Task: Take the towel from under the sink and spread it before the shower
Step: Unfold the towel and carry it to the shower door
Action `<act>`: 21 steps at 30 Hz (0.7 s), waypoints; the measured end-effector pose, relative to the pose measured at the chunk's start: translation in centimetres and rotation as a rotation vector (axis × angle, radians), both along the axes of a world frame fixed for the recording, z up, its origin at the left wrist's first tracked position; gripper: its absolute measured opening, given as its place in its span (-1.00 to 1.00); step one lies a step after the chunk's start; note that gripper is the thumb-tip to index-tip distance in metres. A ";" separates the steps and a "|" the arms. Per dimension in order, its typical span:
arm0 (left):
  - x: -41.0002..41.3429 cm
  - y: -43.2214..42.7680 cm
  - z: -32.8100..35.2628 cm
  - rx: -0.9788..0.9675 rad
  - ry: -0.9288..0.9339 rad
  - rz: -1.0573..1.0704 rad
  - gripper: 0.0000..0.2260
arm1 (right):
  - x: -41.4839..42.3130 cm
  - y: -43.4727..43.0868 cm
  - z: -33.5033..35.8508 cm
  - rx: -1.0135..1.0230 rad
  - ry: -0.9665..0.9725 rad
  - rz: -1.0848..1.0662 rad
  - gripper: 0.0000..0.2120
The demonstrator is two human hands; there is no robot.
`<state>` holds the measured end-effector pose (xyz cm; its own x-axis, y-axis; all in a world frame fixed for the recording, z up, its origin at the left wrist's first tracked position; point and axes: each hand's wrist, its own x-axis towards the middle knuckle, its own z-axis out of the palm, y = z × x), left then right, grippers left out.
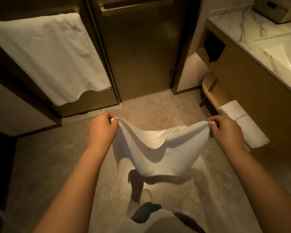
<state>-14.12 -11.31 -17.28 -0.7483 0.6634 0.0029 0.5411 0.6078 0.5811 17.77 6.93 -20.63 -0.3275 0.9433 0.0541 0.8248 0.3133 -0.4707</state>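
Floor (149, 111) before glass shower door (138, 56): bare, open. Right: vanity cabinet (252, 91) and shelf with folded towels (242, 121). Left: hanging towel (49, 54).

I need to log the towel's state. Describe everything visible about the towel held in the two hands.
The towel is white, soft-looking cloth, small and mostly unfolded. The left hand and the right hand each pinch a top corner, holding it up in the air above the floor. Its top edge sags between them and the body hangs in loose folds, casting a shadow below. Nothing else touches it.
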 end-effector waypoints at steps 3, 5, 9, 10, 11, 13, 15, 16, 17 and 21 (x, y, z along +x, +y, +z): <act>-1.0 2.7 -0.3 -0.045 0.002 -0.035 -0.88 | -1.1 2.2 -0.9 -0.044 -0.020 0.008 -0.85; -1.6 4.1 -0.6 -0.070 -0.003 -0.042 -0.87 | -1.7 3.7 -1.4 -0.048 -0.026 0.016 -0.83; -2.3 7.3 -1.4 -0.079 -0.023 -0.038 -0.86 | -2.7 7.5 -2.3 -0.026 0.014 0.042 -0.81; -2.4 8.3 -1.6 -0.082 -0.024 -0.034 -0.86 | -3.0 8.6 -2.5 -0.020 0.024 0.061 -0.81; -2.5 9.2 -1.8 -0.085 -0.026 -0.022 -0.86 | -3.4 9.9 -2.7 -0.018 0.035 0.080 -0.81; -2.6 11.2 -2.2 -0.091 -0.029 0.015 -0.86 | -4.1 12.6 -3.1 -0.021 0.040 0.111 -0.82; -2.5 13.5 -2.7 -0.101 -0.011 0.053 -0.87 | -4.9 15.7 -3.7 -0.051 0.030 0.137 -0.84; -2.5 14.7 -2.9 -0.106 -0.004 0.071 -0.87 | -5.3 17.5 -4.1 -0.081 0.028 0.159 -0.84; -2.4 16.1 -3.2 -0.113 -0.002 0.090 -0.88 | -5.8 19.4 -4.5 -0.113 0.030 0.188 -0.84; -2.2 22.1 -4.0 -0.155 0.006 0.173 -0.89 | -7.7 27.0 -5.5 -0.172 0.053 0.283 -0.82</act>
